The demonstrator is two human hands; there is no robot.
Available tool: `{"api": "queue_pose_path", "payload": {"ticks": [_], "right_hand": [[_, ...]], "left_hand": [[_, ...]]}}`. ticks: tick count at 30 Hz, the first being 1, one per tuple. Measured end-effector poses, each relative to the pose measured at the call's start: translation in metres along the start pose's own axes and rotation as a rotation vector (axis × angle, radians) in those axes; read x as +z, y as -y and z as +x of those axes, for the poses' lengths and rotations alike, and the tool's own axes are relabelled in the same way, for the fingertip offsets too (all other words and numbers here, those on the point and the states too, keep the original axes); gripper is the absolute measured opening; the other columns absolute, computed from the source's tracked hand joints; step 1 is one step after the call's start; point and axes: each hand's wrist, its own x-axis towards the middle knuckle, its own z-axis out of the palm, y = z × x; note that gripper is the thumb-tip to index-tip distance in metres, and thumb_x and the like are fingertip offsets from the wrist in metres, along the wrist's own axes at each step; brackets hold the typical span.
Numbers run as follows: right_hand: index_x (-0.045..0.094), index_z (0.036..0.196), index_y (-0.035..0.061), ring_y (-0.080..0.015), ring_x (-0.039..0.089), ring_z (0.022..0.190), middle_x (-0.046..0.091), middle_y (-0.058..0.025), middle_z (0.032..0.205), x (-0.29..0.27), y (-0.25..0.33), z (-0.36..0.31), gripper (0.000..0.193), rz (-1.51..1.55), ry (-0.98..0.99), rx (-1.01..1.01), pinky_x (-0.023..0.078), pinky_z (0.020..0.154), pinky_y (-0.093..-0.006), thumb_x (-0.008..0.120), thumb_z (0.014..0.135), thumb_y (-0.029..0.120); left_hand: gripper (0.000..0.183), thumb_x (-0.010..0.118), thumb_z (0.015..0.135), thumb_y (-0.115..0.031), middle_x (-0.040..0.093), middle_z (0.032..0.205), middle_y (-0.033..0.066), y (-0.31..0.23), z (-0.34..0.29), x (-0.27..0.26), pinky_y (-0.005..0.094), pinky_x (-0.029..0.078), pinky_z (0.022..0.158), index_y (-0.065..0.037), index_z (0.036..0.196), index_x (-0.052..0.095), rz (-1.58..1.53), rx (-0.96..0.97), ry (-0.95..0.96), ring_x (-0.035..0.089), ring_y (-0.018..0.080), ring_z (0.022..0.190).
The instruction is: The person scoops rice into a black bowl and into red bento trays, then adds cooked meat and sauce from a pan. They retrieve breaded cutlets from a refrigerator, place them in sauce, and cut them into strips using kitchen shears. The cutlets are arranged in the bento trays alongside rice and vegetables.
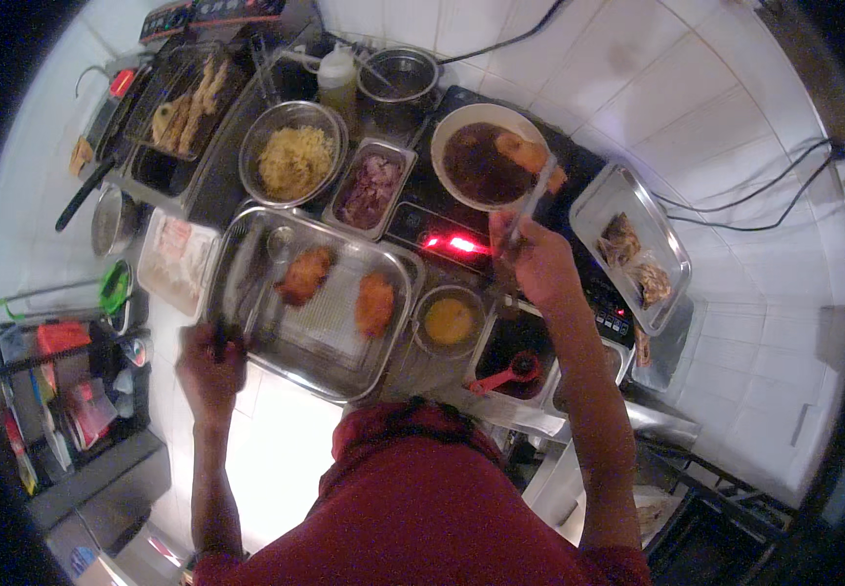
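Utensil juts from right hand over pan.

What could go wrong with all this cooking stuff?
The orange-brown piece at the pale pan's rim might slip from the tongs in the right hand and splash the brown liquid. The bowl of yellow liquid stands close to the tray, so a nudge could spill it.

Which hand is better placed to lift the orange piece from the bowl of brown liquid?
Likely your right hand: its metal utensil reaches the orange piece; your left hand is farther, beside the tray.
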Motion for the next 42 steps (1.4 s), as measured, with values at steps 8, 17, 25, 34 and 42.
{"api": "queue_pose_path", "payload": {"ticks": [8, 17, 25, 34, 42], "right_hand": [[0.058, 0.114, -0.0033, -0.0229, 0.061, 0.106, 0.064, -0.0131, 0.110, 0.001, -0.007, -0.003, 0.029, 0.065, 0.092, -0.042, 0.049, 0.082, -0.0342, 0.052, 0.099, 0.020], [0.059, 0.113, -0.0016, -0.0252, 0.061, 0.110, 0.064, -0.0106, 0.108, 0.020, -0.020, 0.018, 0.023, 0.202, 0.003, -0.030, 0.050, 0.084, -0.0352, 0.052, 0.100, 0.017], [0.057, 0.113, -0.0016, -0.0262, 0.063, 0.106, 0.064, -0.0116, 0.106, 0.031, -0.025, 0.036, 0.023, 0.133, -0.050, -0.008, 0.052, 0.084, -0.0389, 0.051, 0.101, 0.017], [0.058, 0.111, -0.0023, -0.0260, 0.064, 0.101, 0.065, -0.0131, 0.105, 0.032, -0.039, 0.049, 0.021, 0.246, -0.087, 0.023, 0.054, 0.082, -0.0394, 0.050, 0.100, 0.013], [0.057, 0.112, -0.0035, -0.0255, 0.064, 0.094, 0.066, -0.0159, 0.103, 0.021, -0.070, 0.076, 0.023, -0.623, -0.050, -0.323, 0.054, 0.082, -0.0382, 0.047, 0.101, 0.014]], "left_hand": [[0.050, 0.052, 0.096, -0.045, 0.065, 0.112, 0.0069, -0.075, 0.109, 0.079, 0.0280, 0.049, 0.073, -0.003, 0.124, 0.057, -0.807, 0.192, 0.579, 0.064, 0.0179, 0.090], [0.027, 0.057, 0.092, -0.030, 0.059, 0.074, 0.0071, -0.187, 0.171, 0.197, 0.0312, 0.049, 0.054, -0.003, 0.089, 0.058, -0.683, 0.267, 1.470, 0.060, 0.0176, 0.063], [0.032, 0.060, 0.091, -0.038, 0.057, 0.068, 0.0046, -0.237, 0.196, 0.182, 0.0347, 0.050, 0.049, -0.008, 0.077, 0.059, -0.548, 0.285, 1.426, 0.057, 0.0176, 0.057], [0.033, 0.059, 0.089, -0.035, 0.055, 0.062, 0.0048, -0.238, 0.206, 0.208, 0.0351, 0.051, 0.045, -0.007, 0.073, 0.059, -0.412, 0.527, 1.286, 0.057, 0.0178, 0.051], [0.025, 0.064, 0.086, -0.025, 0.059, 0.061, 0.0093, -0.237, 0.218, 0.235, 0.0356, 0.052, 0.040, -0.003, 0.075, 0.059, -0.438, 0.154, 1.372, 0.061, 0.0192, 0.050]]}}
